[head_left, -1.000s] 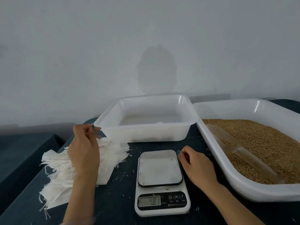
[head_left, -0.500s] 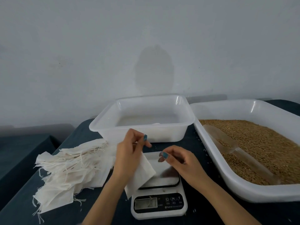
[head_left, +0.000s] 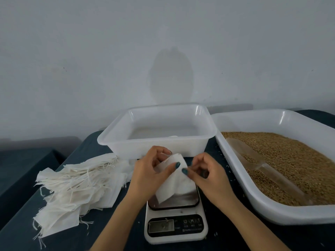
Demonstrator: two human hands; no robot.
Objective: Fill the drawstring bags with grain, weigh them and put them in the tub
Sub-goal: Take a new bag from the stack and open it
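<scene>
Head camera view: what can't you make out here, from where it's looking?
1. Scale display: head view, digits too small and blurred to read.
2. Bag: its mouth and drawstring are covered by the fingers of the left hand and right hand.
3. Tub: its near wall hides the front of its floor, so its contents are unclear.
4. Grain tray: its right side is cut off by the frame edge.

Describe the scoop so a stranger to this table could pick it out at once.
Start at the big white tray on the right, filled with brown grain. Lying on the grain near the tray's left wall is the scoop. It is the only see-through thing in that tray, a long clear trough with a handle.
</scene>
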